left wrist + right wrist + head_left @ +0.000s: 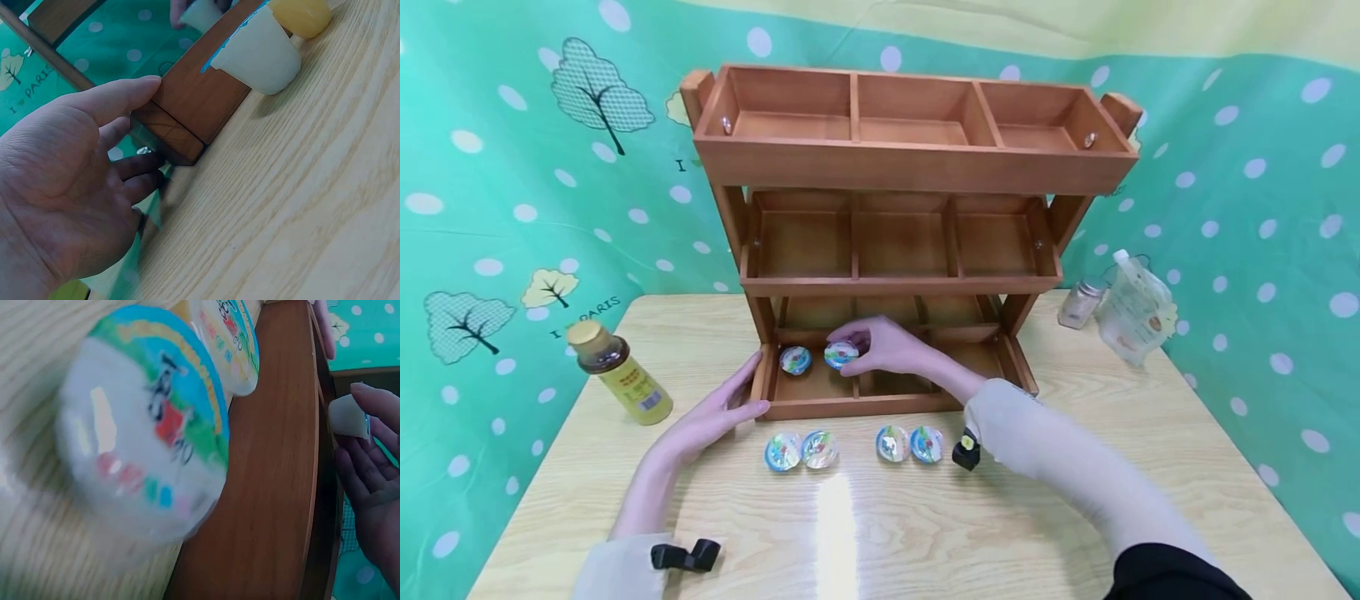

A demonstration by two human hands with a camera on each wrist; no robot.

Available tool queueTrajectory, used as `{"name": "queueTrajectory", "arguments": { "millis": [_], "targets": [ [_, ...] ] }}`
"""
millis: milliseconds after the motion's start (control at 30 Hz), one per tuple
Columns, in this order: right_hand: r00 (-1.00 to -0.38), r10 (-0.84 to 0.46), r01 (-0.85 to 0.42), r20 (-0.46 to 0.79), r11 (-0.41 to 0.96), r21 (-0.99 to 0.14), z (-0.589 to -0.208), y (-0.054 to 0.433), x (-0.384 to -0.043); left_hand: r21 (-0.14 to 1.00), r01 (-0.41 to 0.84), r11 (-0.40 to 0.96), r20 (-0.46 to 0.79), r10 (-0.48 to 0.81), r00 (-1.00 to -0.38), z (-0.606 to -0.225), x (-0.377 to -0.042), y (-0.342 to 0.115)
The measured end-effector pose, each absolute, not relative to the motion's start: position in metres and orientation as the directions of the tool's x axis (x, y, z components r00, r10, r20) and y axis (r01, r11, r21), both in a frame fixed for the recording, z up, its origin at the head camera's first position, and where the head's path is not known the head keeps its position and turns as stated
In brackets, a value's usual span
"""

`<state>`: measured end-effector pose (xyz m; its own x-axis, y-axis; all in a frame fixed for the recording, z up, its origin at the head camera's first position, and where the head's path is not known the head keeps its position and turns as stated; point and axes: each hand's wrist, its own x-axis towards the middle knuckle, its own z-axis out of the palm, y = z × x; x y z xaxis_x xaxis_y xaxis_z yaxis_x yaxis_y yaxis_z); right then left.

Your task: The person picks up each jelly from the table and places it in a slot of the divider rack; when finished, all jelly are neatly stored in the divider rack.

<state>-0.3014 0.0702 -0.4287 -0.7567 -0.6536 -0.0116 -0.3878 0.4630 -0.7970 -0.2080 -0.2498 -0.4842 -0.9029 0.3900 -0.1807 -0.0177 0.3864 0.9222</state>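
Note:
My right hand (883, 346) pinches a small jelly cup (841, 355) between thumb and fingers, over the left part of the wooden rack's bottom tray (857, 407). The right wrist view shows this cup (347, 417) as whitish and tilted on its side. Another jelly cup (794, 360) sits just left of it in the same tray. At the tray's front left corner, my left hand (718, 417) rests with its thumb on the front board (206, 94) and its fingers, loosely extended, along the side.
Before the rack lie two pairs of jelly cups, a left pair (801, 451) and a right pair (910, 444). A yellow-labelled bottle (625, 375) stands left. A small jar (1081, 304) and a clear pouch (1138, 312) are at the right. The upper tray (917, 167) overhangs the lower ones.

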Motion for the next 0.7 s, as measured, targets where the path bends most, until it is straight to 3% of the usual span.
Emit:
{"name": "queueTrajectory", "arguments": {
  "millis": [700],
  "targets": [
    [-0.621, -0.784, -0.716, 0.002, 0.566, -0.409, -0.438, 0.041, -0.297, 0.916, -0.040, 0.398, -0.205, 0.382, -0.901, -0.482, -0.206, -0.251]
  ]
}}
